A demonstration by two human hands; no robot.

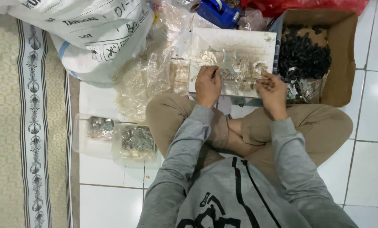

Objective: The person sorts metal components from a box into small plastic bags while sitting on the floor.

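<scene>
Sorting small shiny metal bits (235, 76) on white board (239, 44) at your 12 o'clock, looks mid-job. Left hand (207, 84) pinching thin piece, right hand (271, 88) closed on bits, hands apart. Black parts box (345, 50) at 2. Next pick needs fine fingertip grip, I'd say.

A large white woven sack (92, 33) with dark print and a blue stripe lies at eleven o'clock. At two o'clock sits an open brown cardboard box (345, 55) of black pieces, a red plastic bag (307, 5) behind it. Clear plastic bags (146, 80) lie crumpled between sack and centre.
</scene>
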